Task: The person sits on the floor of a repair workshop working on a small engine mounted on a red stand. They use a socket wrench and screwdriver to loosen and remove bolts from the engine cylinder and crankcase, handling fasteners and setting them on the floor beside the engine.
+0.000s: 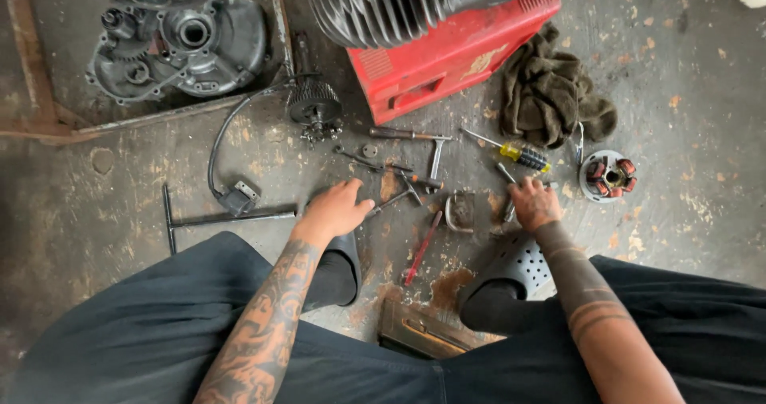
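Dark-trousered knees (159, 332) nearest; left hand (335, 208) spread loose, empty, by small hammer (403, 192); right hand (535, 203) fingering socket bits (508, 204), grasp unclear, near yellow screwdriver (523, 156); scattered tools might roll if knocked.

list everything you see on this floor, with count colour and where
engine crankcase: 1, grey metal, top left in a rusty frame
finned cylinder: 1, dark grey, top centre
red case: 1, red, under the cylinder
rag: 1, dark brown, right of the red case
clutch gear: 1, dark metal, left of the red case
ignition coil: 1, black with cable, left of centre
T-handle wrench: 1, dark steel, lower left
screwdriver: 1, yellow and black handle, centre right
stator: 1, copper coils, far right
red-handled tool: 1, between the feet
left hand: on the floor beside small tools
right hand: on small metal parts
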